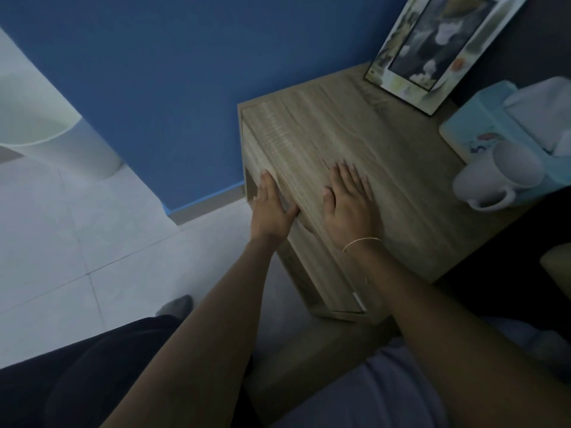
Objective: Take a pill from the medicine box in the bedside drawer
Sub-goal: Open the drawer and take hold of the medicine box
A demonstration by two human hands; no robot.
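Note:
A light wooden bedside table (401, 180) stands against a blue wall. Its drawer front (296, 251) faces left and looks closed; no medicine box or pill shows. My left hand (273, 205) lies flat against the upper edge of the drawer front, fingers together and pointing away, thumb resting at the top's edge. My right hand (350, 199) rests palm down on the tabletop, fingers spread, holding nothing. A thin bracelet circles my right wrist.
On the tabletop stand a framed picture (432, 54) at the back, a light blue tissue box (482, 125) and a white mug (497, 177) on the right. A white cylindrical bin (61, 140) stands on the tiled floor at left. My legs and foot fill the bottom.

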